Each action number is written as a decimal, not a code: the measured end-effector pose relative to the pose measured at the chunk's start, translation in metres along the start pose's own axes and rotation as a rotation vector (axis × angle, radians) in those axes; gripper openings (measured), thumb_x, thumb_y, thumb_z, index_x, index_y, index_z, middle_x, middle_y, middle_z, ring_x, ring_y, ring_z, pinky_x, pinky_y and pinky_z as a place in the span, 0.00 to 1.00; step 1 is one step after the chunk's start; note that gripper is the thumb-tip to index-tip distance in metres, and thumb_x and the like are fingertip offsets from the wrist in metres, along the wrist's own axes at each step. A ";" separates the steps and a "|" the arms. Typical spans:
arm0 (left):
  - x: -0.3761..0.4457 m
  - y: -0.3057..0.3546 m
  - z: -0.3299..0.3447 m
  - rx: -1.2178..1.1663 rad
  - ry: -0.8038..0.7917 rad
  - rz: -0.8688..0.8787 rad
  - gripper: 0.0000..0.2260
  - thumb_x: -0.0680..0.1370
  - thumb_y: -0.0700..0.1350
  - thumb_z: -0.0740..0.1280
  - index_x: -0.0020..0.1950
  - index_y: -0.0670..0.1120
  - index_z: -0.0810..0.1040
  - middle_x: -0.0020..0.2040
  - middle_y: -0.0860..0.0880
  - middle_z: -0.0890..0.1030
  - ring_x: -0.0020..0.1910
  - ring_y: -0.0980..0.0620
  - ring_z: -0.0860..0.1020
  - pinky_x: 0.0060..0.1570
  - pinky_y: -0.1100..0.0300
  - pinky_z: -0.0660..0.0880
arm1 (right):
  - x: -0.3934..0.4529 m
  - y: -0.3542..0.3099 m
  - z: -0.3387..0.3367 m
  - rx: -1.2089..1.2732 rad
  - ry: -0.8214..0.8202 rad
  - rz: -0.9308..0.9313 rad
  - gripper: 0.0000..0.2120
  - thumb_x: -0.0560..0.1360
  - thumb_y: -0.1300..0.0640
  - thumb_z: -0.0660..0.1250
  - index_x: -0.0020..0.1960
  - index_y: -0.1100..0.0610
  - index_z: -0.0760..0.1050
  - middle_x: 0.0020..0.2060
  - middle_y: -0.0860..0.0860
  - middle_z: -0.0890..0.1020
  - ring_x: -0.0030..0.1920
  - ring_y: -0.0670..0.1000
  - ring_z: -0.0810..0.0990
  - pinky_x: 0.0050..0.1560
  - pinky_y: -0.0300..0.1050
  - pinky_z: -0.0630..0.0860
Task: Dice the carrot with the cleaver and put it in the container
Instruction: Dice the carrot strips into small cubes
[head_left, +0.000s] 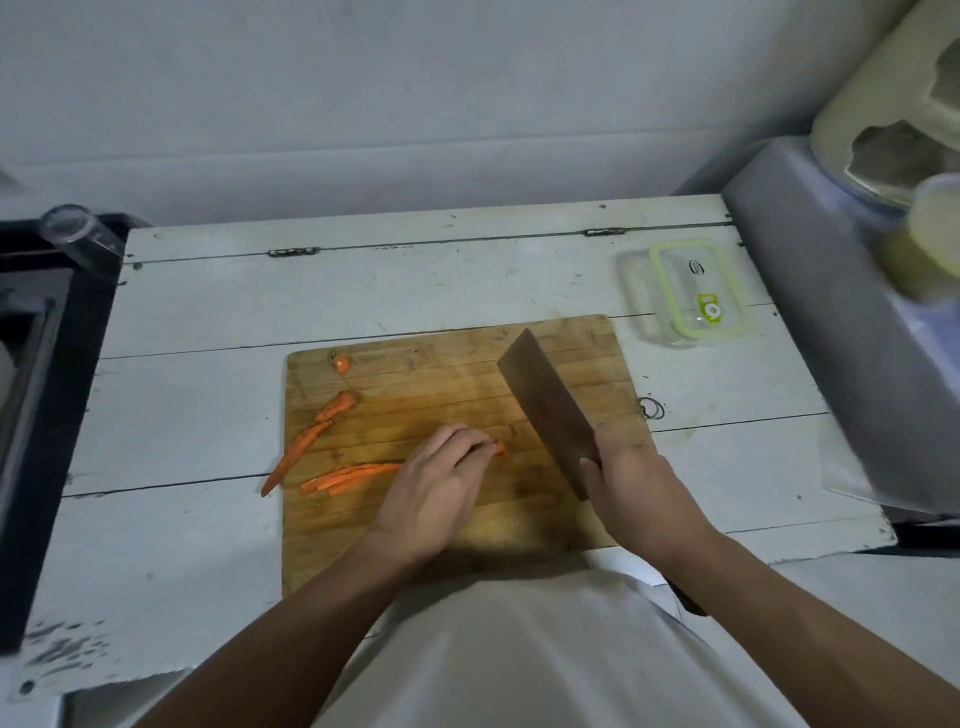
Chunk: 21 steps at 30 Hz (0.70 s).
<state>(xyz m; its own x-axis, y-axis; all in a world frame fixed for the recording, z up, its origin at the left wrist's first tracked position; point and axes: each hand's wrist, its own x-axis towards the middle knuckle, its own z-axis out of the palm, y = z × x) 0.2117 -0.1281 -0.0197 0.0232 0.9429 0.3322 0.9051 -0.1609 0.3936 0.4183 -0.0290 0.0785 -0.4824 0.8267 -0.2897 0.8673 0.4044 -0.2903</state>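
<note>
- a white, scuffed plank tabletop (208, 415) carries everything.
- a wooden cutting board (447, 374) lies flat at its middle.
- a clear container (685, 291) with a green-rimmed lid sits near the board's far right corner.

On the wooden cutting board (415, 405), the left hand (441, 483) presses curled fingers on carrot strips (353, 475). The right hand (636, 493) grips the cleaver (548, 410), blade pointing toward 11 o'clock. A carrot peel (306, 441) lies at 9 o'clock, and the lidded clear container (685, 293) at 2 o'clock.

Bare forearms, white shirt (519, 654), no sleeves visible
</note>
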 end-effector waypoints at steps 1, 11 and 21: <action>0.000 0.000 0.000 0.006 -0.003 0.008 0.11 0.81 0.40 0.67 0.62 0.41 0.83 0.59 0.46 0.81 0.60 0.48 0.77 0.61 0.55 0.77 | -0.001 -0.003 0.004 -0.013 -0.006 0.005 0.10 0.82 0.50 0.56 0.60 0.54 0.67 0.47 0.53 0.78 0.44 0.58 0.77 0.44 0.49 0.74; -0.005 0.004 0.009 0.123 -0.052 0.023 0.12 0.80 0.42 0.65 0.60 0.40 0.83 0.57 0.45 0.82 0.60 0.45 0.78 0.59 0.51 0.76 | -0.017 -0.039 0.025 -0.188 -0.119 -0.044 0.10 0.81 0.61 0.60 0.55 0.52 0.59 0.41 0.53 0.81 0.40 0.57 0.83 0.34 0.49 0.67; -0.008 0.001 0.009 0.150 -0.143 0.023 0.14 0.76 0.46 0.69 0.60 0.44 0.84 0.57 0.49 0.81 0.62 0.47 0.75 0.60 0.53 0.71 | 0.000 -0.058 0.036 -0.198 -0.102 -0.105 0.11 0.80 0.66 0.55 0.59 0.55 0.62 0.43 0.53 0.83 0.44 0.58 0.85 0.35 0.49 0.71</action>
<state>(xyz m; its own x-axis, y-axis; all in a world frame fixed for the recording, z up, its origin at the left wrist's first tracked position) 0.2157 -0.1330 -0.0296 0.0947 0.9730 0.2103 0.9564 -0.1476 0.2521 0.3637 -0.0670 0.0625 -0.5723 0.7364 -0.3609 0.8141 0.5629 -0.1423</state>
